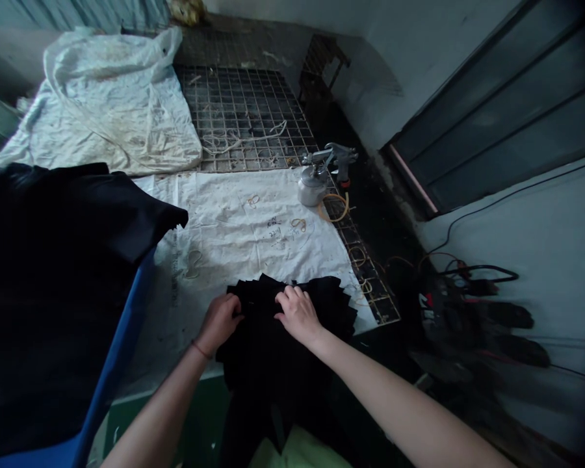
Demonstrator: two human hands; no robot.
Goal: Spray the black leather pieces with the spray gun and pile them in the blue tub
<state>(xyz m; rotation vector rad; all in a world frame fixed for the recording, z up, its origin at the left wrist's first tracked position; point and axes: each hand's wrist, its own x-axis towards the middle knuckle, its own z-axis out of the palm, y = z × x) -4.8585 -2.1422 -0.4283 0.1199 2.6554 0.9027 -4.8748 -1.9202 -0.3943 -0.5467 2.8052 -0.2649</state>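
Note:
Stacked black fabric pieces [268, 338] with jagged, layered edges lie at the front of a white cloth sheet [224, 221]. My left hand [220, 320] is closed on the left part of the stack, its fingers curled at the upper edge. To its right, my right hand [296, 312] rests on the upper middle of the same fabric, with fingers bent and gripping it. Both hands are close together, with black fabric between them. A thin red band circles my left wrist.
At left, a blue bin [127, 325] holds a heap of black fabric [53, 260]. A metal spray gun [314, 182] with a hose stands at the sheet's right side. Behind are a wire grid [244, 104], a pale sack [112, 97] and a small chair [319, 68].

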